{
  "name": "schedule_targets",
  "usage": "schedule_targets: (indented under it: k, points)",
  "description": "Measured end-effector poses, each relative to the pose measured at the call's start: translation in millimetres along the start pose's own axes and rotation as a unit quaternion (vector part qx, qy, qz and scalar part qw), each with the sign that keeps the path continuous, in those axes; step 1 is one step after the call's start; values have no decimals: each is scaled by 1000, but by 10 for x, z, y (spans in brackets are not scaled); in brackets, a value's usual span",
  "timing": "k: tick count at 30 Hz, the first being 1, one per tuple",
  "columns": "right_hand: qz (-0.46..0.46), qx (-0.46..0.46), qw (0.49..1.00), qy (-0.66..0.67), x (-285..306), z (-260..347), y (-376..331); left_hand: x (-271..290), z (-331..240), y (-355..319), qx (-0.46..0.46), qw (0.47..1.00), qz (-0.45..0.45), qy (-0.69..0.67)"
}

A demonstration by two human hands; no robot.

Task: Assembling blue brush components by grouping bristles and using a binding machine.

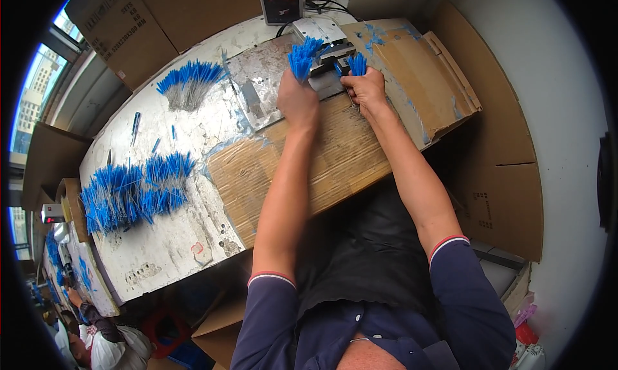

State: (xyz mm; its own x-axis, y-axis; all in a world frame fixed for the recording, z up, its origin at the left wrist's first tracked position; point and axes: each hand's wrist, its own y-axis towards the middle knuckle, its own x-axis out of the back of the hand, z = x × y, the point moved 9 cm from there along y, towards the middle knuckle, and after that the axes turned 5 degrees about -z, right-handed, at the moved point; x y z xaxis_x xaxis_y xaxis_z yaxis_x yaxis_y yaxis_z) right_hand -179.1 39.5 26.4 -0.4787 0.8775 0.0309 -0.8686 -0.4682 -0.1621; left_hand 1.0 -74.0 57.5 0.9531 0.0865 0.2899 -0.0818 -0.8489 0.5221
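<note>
The left hand (pixel 297 101) grips a bundle (pixel 301 57) of thin blue-tipped wires, fingers curled tight round its lower part, at the small metal machine (pixel 330 54) on the bench (pixel 167 241). The right hand (pixel 367 90) pinches a smaller tuft (pixel 357 63) against the machine. The wires look light, springy and prone to splay, so they are best held low and bunched

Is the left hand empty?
No, the left hand grips a bunch of blue-tipped pieces at the small metal machine, while the right hand holds a smaller bunch.
</note>
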Motion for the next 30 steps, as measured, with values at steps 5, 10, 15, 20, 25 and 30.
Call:
schedule_targets:
  k: [5, 10, 15, 20, 25, 30]
  points:
    - [-16, 54, 998, 2, 34, -7, 49, -23, -23, -5, 7, 1000, 11, 10]
    - [-22, 59, 998, 15, 17, -41, 47, 3, -22, 0, -12, 999, -7, 52]
    - [-30, 79, 996, 12, 42, -14, 64, 16, -106, 1, -43, 997, -30, 49]
    - [6, 29, 999, 33, 21, 5, -50, -69, -79, -13, -47, 996, 28, 67]
    - [56, 7, 989, 136, 26, 21, -181, -96, -106, -17, -65, 994, 48, 74]
    - [51, 27, 987, 147, 115, -23, -178, -131, -133, -24, -56, 993, 70, 73]
